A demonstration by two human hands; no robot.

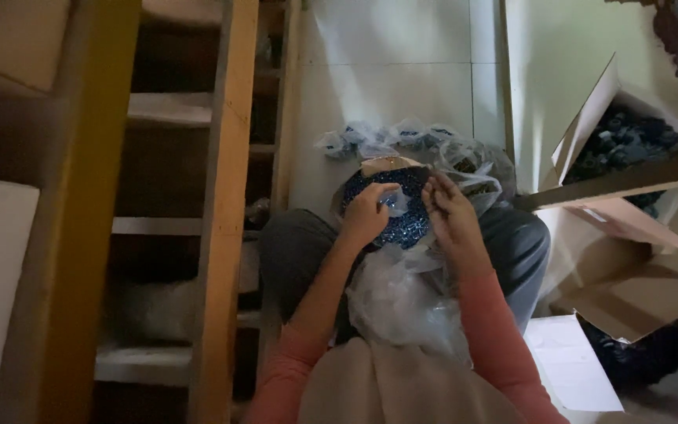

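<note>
I sit on the floor with a round tray [370, 167] of small dark blue parts [410, 228] on my lap. My left hand [368, 213] rests over the parts and pinches a small clear plastic bag [396, 202]. My right hand [449, 210] is just to its right, fingers curled at the bag's edge, over the parts. A large crumpled clear plastic sheet [402, 302] lies on my lap below the hands. It is too dim to tell what is inside the small bag.
Several small filled plastic bags [402, 137] lie on the white tiled floor beyond the tray. An open cardboard box [629, 141] of dark parts stands at the right, more cardboard [637, 298] below it. A wooden shelf frame [225, 204] rises at the left.
</note>
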